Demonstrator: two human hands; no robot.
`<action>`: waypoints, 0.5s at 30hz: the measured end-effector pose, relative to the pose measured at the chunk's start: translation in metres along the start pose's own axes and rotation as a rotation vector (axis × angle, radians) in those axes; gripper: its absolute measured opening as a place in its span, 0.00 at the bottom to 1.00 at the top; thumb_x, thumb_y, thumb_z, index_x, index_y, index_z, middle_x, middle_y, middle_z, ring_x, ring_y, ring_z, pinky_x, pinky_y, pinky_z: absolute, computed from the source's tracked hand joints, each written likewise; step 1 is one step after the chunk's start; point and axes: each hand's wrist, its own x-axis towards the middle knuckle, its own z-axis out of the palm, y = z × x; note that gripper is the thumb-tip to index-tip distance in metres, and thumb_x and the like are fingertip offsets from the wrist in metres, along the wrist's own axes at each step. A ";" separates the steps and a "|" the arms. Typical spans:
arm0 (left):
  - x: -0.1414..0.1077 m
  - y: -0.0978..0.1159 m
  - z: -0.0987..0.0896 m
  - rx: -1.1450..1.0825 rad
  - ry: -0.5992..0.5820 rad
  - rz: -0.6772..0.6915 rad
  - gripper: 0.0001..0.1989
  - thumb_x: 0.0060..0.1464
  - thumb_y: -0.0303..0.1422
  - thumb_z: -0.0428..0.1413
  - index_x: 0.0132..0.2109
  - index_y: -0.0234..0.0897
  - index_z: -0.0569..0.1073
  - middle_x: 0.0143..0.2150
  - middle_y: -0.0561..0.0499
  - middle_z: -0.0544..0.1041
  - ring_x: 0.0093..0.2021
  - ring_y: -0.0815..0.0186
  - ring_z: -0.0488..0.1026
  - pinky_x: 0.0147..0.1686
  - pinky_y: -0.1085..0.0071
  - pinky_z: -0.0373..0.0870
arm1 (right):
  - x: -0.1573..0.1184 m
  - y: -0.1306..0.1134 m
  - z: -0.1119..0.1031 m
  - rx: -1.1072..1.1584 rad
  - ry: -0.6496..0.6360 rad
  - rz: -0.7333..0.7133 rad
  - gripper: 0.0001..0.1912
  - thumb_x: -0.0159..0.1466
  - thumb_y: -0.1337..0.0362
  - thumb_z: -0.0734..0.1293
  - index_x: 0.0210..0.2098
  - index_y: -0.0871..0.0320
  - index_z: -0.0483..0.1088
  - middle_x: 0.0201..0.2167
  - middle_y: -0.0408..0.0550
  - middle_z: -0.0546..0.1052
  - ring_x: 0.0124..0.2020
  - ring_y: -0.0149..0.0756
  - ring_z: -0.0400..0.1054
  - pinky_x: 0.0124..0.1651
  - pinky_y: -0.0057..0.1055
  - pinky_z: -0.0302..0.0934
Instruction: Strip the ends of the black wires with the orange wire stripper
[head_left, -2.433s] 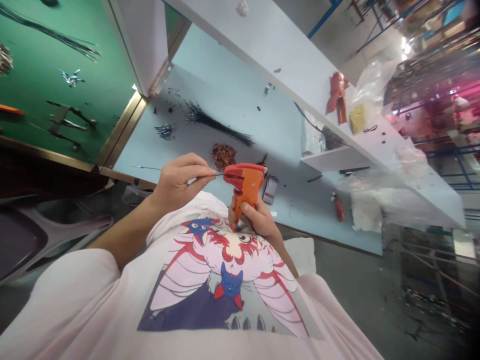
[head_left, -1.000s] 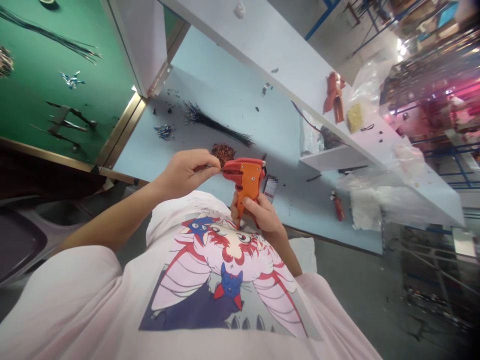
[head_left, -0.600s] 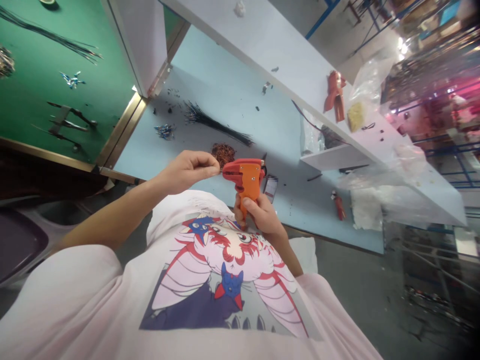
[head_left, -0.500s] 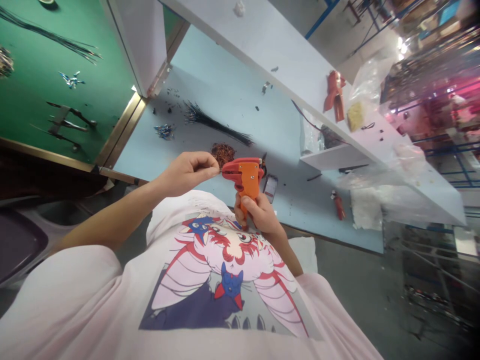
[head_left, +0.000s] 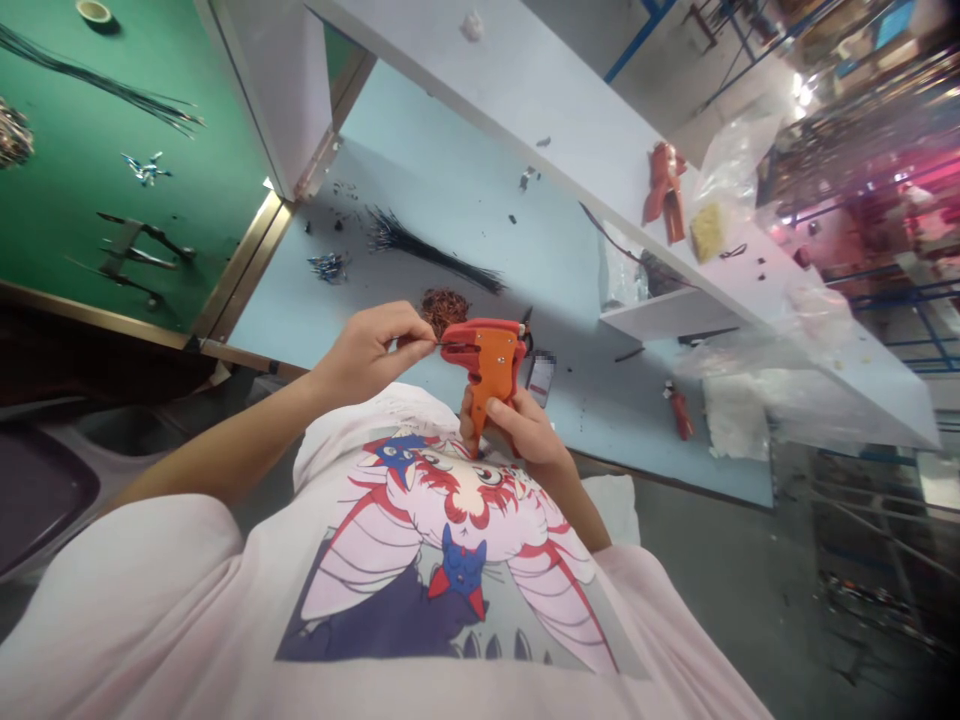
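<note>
My right hand [head_left: 517, 420] is wrapped round the handle of an orange and red wire stripper [head_left: 493, 365], held upright in front of my shirt. Its red jaws point left. At their mouth my left hand [head_left: 382, 345] pinches a thin dark wire [head_left: 448, 344], whose end runs into the jaws. Just behind the jaws lies a heap of short brown-copper wire bits [head_left: 444, 308] on the light blue bench top. A bundle of long black wires [head_left: 439, 255] stretches beyond it. Small blue and silver pieces [head_left: 328, 266] lie to its left.
A phone [head_left: 541, 375] lies right of the tool. Another red hand tool [head_left: 679, 412] is farther right. On the raised white shelf [head_left: 570, 90] are red-handled pliers [head_left: 665, 190], a yellow sponge [head_left: 706, 232] and clear plastic bags. A green bench [head_left: 67, 230] with more wires adjoins at left.
The wire stripper has tilted slightly, its handle swinging left and its jaws dropping a little. More dark wire shows between my left fingertips and the jaws.
</note>
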 end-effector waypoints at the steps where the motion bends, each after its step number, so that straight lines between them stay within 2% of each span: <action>1: 0.000 0.000 -0.001 -0.049 -0.029 -0.050 0.07 0.54 0.31 0.53 0.31 0.34 0.74 0.28 0.52 0.71 0.27 0.73 0.64 0.27 0.76 0.60 | -0.001 0.000 -0.001 -0.002 -0.005 -0.002 0.16 0.62 0.52 0.64 0.36 0.60 0.65 0.23 0.44 0.70 0.21 0.30 0.66 0.25 0.29 0.61; 9: 0.008 0.010 -0.009 -0.527 -0.254 -0.432 0.07 0.48 0.34 0.57 0.28 0.34 0.72 0.24 0.54 0.69 0.26 0.73 0.63 0.26 0.76 0.60 | -0.001 0.002 -0.003 -0.055 -0.042 -0.020 0.14 0.63 0.54 0.64 0.36 0.61 0.65 0.23 0.44 0.71 0.21 0.30 0.66 0.25 0.28 0.62; 12: 0.010 0.011 -0.011 -0.580 -0.284 -0.484 0.07 0.46 0.33 0.58 0.27 0.34 0.71 0.23 0.54 0.69 0.25 0.73 0.63 0.26 0.76 0.60 | -0.002 0.002 -0.002 -0.065 -0.048 -0.029 0.13 0.63 0.56 0.63 0.37 0.60 0.65 0.22 0.44 0.71 0.20 0.29 0.65 0.25 0.28 0.61; 15: 0.008 0.009 -0.012 -0.548 -0.277 -0.468 0.07 0.47 0.34 0.58 0.27 0.34 0.72 0.24 0.54 0.69 0.26 0.73 0.64 0.27 0.76 0.60 | -0.005 0.002 -0.002 -0.082 -0.044 -0.040 0.13 0.64 0.55 0.63 0.37 0.60 0.65 0.22 0.44 0.70 0.21 0.30 0.65 0.25 0.29 0.61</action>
